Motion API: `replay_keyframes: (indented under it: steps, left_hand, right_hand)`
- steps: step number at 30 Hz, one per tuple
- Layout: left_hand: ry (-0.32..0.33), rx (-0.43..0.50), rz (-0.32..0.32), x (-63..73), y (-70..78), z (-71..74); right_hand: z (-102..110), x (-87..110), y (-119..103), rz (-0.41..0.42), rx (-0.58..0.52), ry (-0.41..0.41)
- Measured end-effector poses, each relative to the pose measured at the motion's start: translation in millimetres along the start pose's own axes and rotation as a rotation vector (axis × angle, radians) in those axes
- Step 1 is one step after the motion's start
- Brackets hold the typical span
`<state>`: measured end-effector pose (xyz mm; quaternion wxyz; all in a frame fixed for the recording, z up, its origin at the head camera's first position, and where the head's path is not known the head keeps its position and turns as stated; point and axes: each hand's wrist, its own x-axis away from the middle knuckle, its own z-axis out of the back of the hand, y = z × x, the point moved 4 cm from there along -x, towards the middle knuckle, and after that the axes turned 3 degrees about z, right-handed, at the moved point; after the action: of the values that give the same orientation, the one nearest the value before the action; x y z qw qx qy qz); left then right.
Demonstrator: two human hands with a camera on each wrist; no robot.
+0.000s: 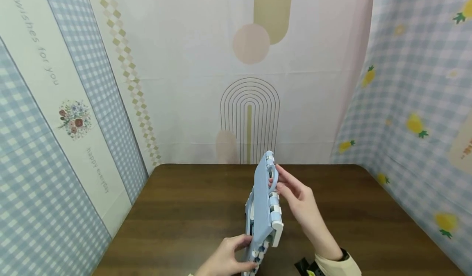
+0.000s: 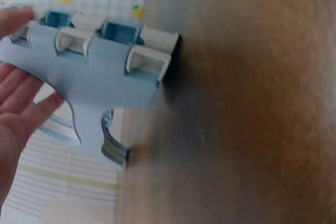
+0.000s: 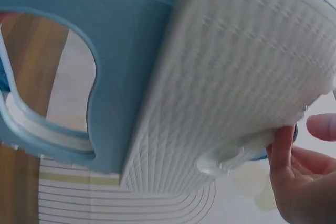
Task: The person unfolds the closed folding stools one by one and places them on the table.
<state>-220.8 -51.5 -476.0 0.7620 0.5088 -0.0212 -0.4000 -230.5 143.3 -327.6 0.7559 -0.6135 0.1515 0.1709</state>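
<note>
A blue and white plastic folding stool (image 1: 262, 208) stands on edge, partly folded, in the middle of the head view. My right hand (image 1: 304, 204) holds the looped carry handle (image 1: 273, 178) at its upper end, with fingers through the loop. Down at the lower end, my left hand (image 1: 226, 257) grips the stool's hinged side between thumb and fingers. White and blue hinge knuckles (image 2: 73, 43) run along the edge in the left wrist view, beside the fingers. The right wrist view shows the white textured top panel (image 3: 236, 77) and a blue leg frame (image 3: 126, 72) with a large cutout.
Below the stool is a dark brown wooden table (image 1: 184, 202). A pale printed cloth (image 1: 184, 83) hangs behind it, with blue checked cloths (image 1: 391, 83) on both sides. Something black with a yellow mark (image 1: 310, 272) is near the right wrist.
</note>
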Motion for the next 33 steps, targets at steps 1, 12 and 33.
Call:
replay_keyframes:
  steps: [1, 12, 33]
  left_hand:
    - [-0.004, 0.016, -0.003, -0.1, -1.6, 0.1]
    - [0.055, 0.137, 0.085, -19.3, -10.2, -6.9]
    - [0.045, 0.213, 0.078, -16.2, -15.1, -10.9]
  right_hand:
    - [-3.9, -0.4, -0.8, 0.029, 0.032, 0.015]
    - [-16.9, -14.7, -2.7, 0.292, 0.254, 0.133]
    - [-22.6, 69.3, 72.0, 0.206, 0.142, -0.283]
